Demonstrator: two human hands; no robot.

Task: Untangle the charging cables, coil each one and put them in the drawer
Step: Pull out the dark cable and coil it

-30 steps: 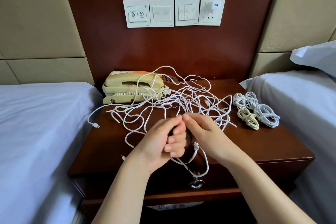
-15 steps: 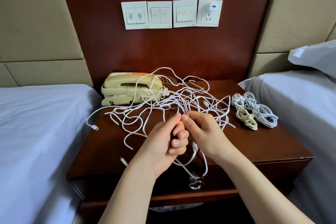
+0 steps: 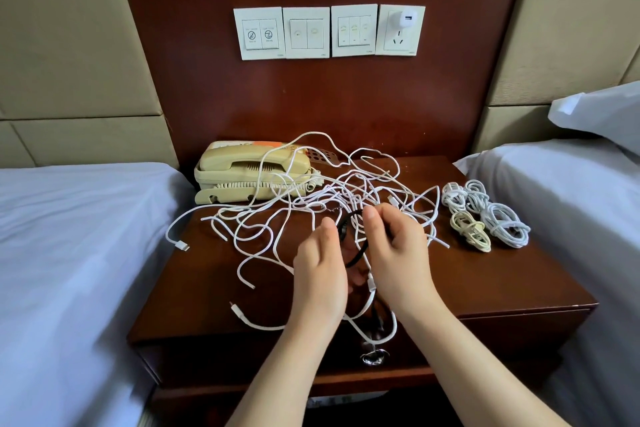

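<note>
Since a second ago both hands have drawn apart, baring a black cable (image 3: pixel 343 231) looped between them. Below the table (image 3: pixel 502 281) top, the drawer (image 3: pixel 207 360) hides its inside. Tangled white cables (image 3: pixel 277 215) sprawl across the table beside a telephone (image 3: pixel 242 173). Three coiled cables (image 3: pixel 485 218) lie near its right edge, with beds on either side. The left hand (image 3: pixel 320 274) grips the black loop with curled fingers, and the right hand (image 3: pixel 398 253) pinches its top.

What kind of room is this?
Most likely a twin hotel room: a nightstand between two white-sheeted beds, a corded phone on it, and a row of switch panels above.
</note>
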